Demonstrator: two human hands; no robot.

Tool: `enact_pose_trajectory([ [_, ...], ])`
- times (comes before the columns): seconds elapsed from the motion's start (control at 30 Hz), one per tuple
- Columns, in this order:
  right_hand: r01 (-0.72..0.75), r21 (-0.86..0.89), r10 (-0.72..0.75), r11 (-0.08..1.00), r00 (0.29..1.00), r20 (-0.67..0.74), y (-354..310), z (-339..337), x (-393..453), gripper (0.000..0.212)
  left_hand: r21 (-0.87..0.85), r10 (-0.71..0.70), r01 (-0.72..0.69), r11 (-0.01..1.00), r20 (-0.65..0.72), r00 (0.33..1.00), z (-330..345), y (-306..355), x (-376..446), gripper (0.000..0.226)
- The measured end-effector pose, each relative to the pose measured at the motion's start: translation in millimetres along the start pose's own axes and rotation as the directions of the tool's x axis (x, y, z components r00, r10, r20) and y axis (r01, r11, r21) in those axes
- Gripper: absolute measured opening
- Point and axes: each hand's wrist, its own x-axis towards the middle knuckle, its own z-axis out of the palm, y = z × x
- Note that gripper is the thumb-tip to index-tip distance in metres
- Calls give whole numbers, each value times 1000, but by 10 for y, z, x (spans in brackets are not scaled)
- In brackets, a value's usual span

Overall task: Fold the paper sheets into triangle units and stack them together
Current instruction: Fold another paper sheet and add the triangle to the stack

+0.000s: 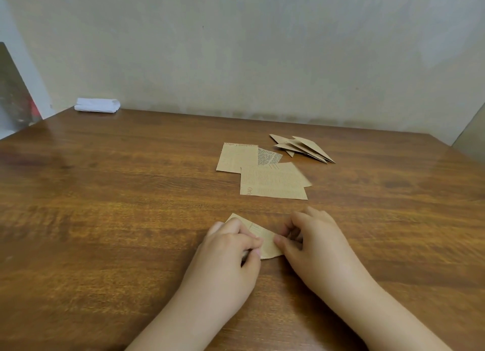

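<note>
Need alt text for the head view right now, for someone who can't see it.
Both hands, left hand and right hand, pinch a small brown printed paper piece on the wooden table. Beyond lie flat brown printed paper sheets and a pile of folded brown paper triangles; a white folded cloth sits far left.

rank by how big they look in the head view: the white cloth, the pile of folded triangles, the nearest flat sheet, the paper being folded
1. nearest flat sheet
2. pile of folded triangles
3. white cloth, close to the pile and farther away, so unsure
4. paper being folded, partly hidden by hands
</note>
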Motion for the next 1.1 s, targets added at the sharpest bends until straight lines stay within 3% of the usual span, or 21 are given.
enact_pose_trajectory([
  [0.13,165,98,-178,981,972,153,-65,-57,-73,5,-1,-4,4,1000,-8,1000,-2,0,9,22],
  [0.23,175,131,-197,976,964,178,-55,-92,-126,7,7,-10,10,1000,-14,1000,6,15,0,21],
  [0.37,63,161,-90,985,982,165,-82,-126,-87,12,38,-9,10,999,-24,1000,11,40,5,19],
  [0.6,-47,-4,47,999,987,153,-122,-88,-30,24,57,0,1,998,-27,1000,16,42,-10,22],
  [0.87,-258,-16,257,966,949,182,127,-256,-43,24,49,-11,13,999,-22,1000,31,15,-6,22],
  [1.1,-325,-35,325,945,923,206,245,-377,-26,27,49,-21,21,999,9,1000,20,15,-12,23],
])
